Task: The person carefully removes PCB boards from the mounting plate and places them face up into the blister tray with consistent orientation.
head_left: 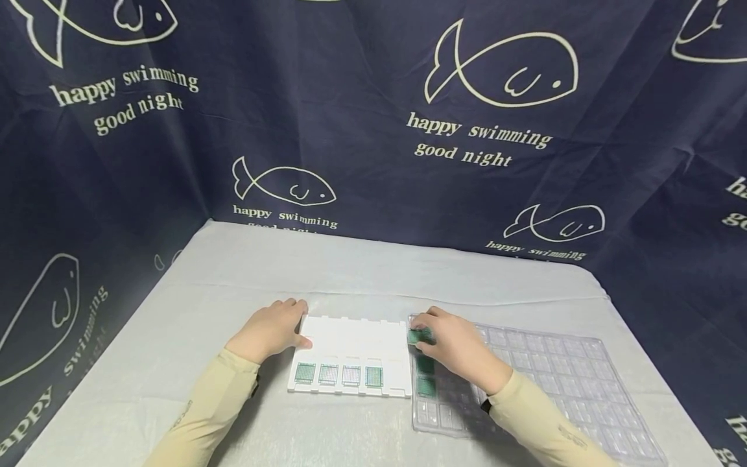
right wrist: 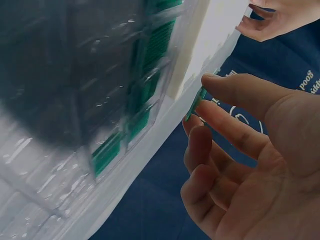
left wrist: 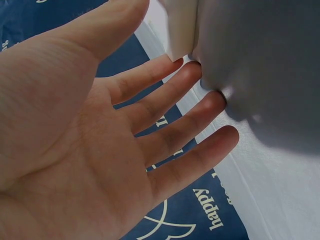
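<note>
My right hand (head_left: 458,347) pinches a small green circuit board (right wrist: 196,103) between thumb and forefinger, above the far left corner of a clear plastic compartment tray (head_left: 452,415). More green circuit boards (head_left: 426,387) sit in that tray's left column. My left hand (head_left: 271,329) rests at the left edge of a white rectangular plate (head_left: 350,336), with its thumb over the edge. In the left wrist view its fingers (left wrist: 185,115) are straight and spread, some tips touching the white edge. Several circuit boards (head_left: 351,375) lie in a row along the plate's near side.
The plate and the clear tray lie side by side on a table with a white cloth (head_left: 262,259). Dark blue fabric (head_left: 362,117) printed with fish and lettering hangs behind and at both sides. The tray's other visible compartments are transparent.
</note>
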{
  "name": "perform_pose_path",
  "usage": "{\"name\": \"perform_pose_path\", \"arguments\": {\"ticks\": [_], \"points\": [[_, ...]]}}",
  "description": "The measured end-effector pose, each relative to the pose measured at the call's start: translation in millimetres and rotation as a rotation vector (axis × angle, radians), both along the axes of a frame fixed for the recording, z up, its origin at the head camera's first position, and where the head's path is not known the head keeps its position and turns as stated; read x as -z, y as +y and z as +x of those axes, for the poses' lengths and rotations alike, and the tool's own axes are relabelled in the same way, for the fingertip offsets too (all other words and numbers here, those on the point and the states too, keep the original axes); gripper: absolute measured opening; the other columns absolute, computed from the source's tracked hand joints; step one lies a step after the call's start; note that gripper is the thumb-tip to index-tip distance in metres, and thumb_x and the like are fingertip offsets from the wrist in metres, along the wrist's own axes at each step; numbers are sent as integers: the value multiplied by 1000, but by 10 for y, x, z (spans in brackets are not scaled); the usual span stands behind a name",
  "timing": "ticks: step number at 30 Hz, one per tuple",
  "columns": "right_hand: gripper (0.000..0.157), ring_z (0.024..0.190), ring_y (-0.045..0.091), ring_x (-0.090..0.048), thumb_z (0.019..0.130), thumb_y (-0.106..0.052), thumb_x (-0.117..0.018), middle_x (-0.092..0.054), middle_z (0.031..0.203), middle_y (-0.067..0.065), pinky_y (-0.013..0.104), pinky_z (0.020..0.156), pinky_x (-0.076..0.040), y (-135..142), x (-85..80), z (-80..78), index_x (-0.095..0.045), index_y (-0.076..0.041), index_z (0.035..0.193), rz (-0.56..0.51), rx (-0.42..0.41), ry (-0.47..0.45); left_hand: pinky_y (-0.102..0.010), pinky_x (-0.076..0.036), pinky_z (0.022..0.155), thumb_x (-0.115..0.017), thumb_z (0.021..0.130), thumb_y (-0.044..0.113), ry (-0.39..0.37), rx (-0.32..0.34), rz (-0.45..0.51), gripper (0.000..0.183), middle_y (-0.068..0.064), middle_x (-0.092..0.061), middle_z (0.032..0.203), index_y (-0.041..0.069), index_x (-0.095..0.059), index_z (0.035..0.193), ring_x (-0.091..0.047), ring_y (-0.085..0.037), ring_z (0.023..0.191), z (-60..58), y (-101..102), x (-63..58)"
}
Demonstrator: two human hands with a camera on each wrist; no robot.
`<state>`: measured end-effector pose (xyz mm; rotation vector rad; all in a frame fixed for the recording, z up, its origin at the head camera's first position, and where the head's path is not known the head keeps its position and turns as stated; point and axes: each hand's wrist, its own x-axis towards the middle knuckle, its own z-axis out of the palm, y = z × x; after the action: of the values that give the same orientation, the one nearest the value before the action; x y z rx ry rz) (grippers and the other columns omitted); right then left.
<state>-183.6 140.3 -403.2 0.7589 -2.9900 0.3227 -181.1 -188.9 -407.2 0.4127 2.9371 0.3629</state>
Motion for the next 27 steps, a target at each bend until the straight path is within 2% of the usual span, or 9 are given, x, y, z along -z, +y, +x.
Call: {"name": "perform_pose_path", "arguments": {"ticks": [4,18,27], "points": [[29,77,11,-64,82,-19,-84,-69,101,-2,33,66,-56,79,18,9,-74,-17,109,6,25,-14,-49,-55,80,-85,78,36,-4,-5,3,51,-9,-64,98,6,-60,110,-61,-27,89,5,-2,-9],[29,81,17,-69,79,-17,-85,-70,99,-2,35,66,-57,325,14,86,-73,-17,106,0,29,26,-50,-55,83,-85,78,35,-7,-10,8,56,-11,-66,103,3,-61,117,-62,-30,93,22,-10,-14],[30,88,22,-72,79,-17,-85,-72,101,0,43,75,-60,434,76,99,-74,-16,107,0,70,1,-49,-55,82,-85,78,35,1,0,2,55,-11,-66,102,3,-61,116,-62,-29,92,11,4,-33]]}}
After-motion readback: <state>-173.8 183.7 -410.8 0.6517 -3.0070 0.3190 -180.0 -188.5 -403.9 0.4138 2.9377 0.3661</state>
